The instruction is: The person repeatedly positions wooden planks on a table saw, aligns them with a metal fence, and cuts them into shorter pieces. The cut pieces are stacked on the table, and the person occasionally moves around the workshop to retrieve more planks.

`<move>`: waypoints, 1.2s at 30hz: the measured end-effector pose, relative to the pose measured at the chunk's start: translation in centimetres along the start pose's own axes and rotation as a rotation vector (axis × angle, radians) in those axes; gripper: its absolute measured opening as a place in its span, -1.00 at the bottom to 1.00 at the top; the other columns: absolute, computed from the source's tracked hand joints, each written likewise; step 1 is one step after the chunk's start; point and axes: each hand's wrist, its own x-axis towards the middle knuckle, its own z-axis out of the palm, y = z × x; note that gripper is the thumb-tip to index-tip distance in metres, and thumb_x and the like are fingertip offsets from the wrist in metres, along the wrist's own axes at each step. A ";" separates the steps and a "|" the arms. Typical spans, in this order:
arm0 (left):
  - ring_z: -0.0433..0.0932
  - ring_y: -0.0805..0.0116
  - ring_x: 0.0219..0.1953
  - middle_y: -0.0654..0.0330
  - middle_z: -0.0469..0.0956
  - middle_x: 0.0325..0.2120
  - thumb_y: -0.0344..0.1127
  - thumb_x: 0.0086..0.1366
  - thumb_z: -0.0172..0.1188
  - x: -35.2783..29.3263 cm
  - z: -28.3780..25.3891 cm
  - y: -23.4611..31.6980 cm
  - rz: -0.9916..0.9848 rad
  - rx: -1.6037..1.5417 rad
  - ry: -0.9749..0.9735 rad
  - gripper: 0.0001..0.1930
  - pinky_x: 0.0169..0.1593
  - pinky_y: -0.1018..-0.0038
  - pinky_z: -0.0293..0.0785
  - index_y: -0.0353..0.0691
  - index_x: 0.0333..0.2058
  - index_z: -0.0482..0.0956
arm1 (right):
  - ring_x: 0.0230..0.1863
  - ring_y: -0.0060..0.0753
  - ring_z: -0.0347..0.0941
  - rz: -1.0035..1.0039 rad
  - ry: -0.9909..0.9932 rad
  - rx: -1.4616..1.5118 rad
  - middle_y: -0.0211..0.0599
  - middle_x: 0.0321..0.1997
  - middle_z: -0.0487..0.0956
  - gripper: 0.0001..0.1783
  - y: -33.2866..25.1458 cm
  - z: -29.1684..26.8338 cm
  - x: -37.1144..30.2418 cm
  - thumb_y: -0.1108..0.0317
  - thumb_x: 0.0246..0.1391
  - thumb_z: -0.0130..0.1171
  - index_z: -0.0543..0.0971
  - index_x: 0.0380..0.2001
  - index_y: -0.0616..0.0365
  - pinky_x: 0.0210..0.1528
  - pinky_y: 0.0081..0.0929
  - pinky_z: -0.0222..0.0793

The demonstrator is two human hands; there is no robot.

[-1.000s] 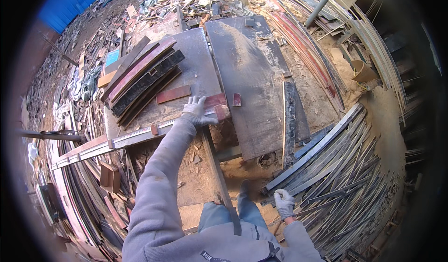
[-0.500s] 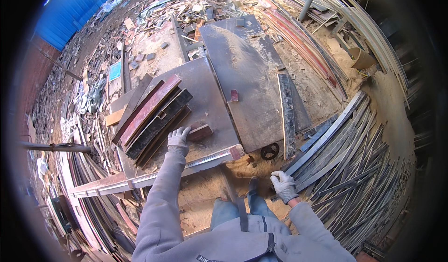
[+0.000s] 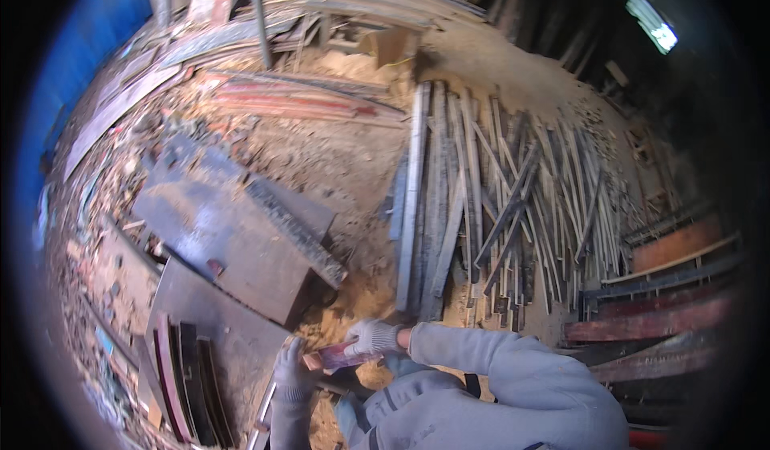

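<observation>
A short reddish-brown wood block (image 3: 343, 356) lies between my hands, low in the view. My right hand (image 3: 374, 337), in a white knitted glove, is closed around its right part. My left hand (image 3: 292, 365), gloved alike, is beside the block's left end with its fingers pointing up and apart from a grip; whether it touches the block is hard to tell. Left of that hand, a stack of short dark and red boards (image 3: 189, 382) rests on the near metal tabletop (image 3: 233, 322). A pale ruled fence (image 3: 263, 414) runs by my left forearm.
A far metal sheet (image 3: 216, 217) carries a long speckled board (image 3: 295, 229). Ahead to the right lies a big pile of long strips (image 3: 481, 201). More boards (image 3: 650, 318) are stacked at far right. A post (image 3: 260, 17) stands at the back.
My view has swung to the right. The wood block, earlier on the tabletop by my left hand, is now in my right hand. Both hands have come close together.
</observation>
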 end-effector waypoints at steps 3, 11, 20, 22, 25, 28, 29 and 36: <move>0.51 -0.23 0.19 -0.20 0.51 0.19 -0.04 -0.11 0.64 -6.1 0.1 -2.0 -0.216 0.188 0.173 0.10 0.31 -0.06 0.41 -0.26 0.43 0.35 | -0.24 -0.18 0.73 0.472 0.264 -0.092 -0.10 -0.30 0.78 -0.62 7.0 -17.4 -8.5 0.05 0.14 0.48 0.79 -0.27 0.19 -0.15 -0.23 0.60; 0.46 -0.37 0.24 -0.28 0.48 0.24 0.09 0.33 0.40 -24.5 -1.2 -5.5 -0.668 0.432 0.461 -0.16 0.33 -0.08 0.37 -0.27 0.43 0.35 | 0.03 -0.20 0.58 0.063 1.134 0.523 -0.19 -0.03 0.63 -0.29 13.5 -42.9 -14.6 -0.24 0.29 0.33 0.49 0.12 0.19 0.13 -0.17 0.56; 0.34 -0.19 0.39 -0.09 0.38 0.35 0.04 0.11 0.57 -24.6 0.9 0.9 -0.757 0.431 0.379 0.02 0.47 -0.05 0.23 -0.16 0.47 0.26 | 0.43 0.17 0.46 0.470 0.219 -0.699 0.30 0.42 0.47 0.51 -4.9 1.5 17.4 -0.50 -0.10 0.44 -0.01 0.57 0.39 0.43 0.06 0.37; 0.28 -0.19 0.44 -0.06 0.34 0.39 0.05 -0.03 0.64 -24.9 1.3 1.9 -0.717 0.462 0.383 0.16 0.50 -0.04 0.19 -0.15 0.49 0.21 | 0.29 0.16 0.60 0.472 0.225 -0.717 0.24 0.21 0.64 0.18 -6.1 2.3 17.5 -0.29 -0.04 0.47 0.26 0.38 0.39 0.33 0.03 0.49; 0.21 -0.18 0.49 -0.09 0.25 0.45 0.09 -0.10 0.69 -24.0 2.2 2.5 -0.748 0.453 0.366 0.28 0.53 -0.04 0.15 -0.16 0.52 0.13 | 0.27 0.13 0.61 0.412 0.274 -0.682 0.10 0.18 0.66 -0.08 -4.4 0.2 14.0 -0.17 0.00 0.45 0.36 0.26 0.19 0.28 -0.08 0.54; 0.08 -0.21 0.55 -0.14 0.13 0.50 0.08 -0.21 0.74 -22.2 3.0 2.4 -0.714 0.423 0.370 0.42 0.59 -0.07 0.00 -0.20 0.54 0.03 | 0.28 0.11 0.55 0.144 0.190 -1.043 0.06 0.23 0.58 -0.17 -1.9 -2.5 10.5 0.01 0.03 0.48 0.37 0.28 0.11 0.33 -0.05 0.47; 0.05 -0.22 0.56 -0.17 0.09 0.51 0.09 -0.24 0.74 -21.3 2.9 2.1 -0.681 0.421 0.367 0.45 0.60 -0.08 -0.03 -0.22 0.54 -0.01 | 0.29 0.10 0.52 0.084 0.096 -1.148 0.04 0.23 0.55 -0.18 -1.6 -3.1 10.4 0.09 0.02 0.49 0.37 0.29 0.10 0.35 -0.05 0.44; -0.08 -0.22 0.62 -0.15 0.00 0.55 0.19 -0.21 0.67 -14.9 1.9 -2.0 -0.703 0.523 0.145 0.48 0.60 -0.22 -0.17 -0.22 0.56 -0.08 | 0.66 0.06 0.07 -0.369 -0.266 -1.539 0.01 0.64 0.22 0.09 -5.0 -3.1 17.4 0.27 -0.10 0.50 0.25 0.53 0.08 0.67 0.17 -0.15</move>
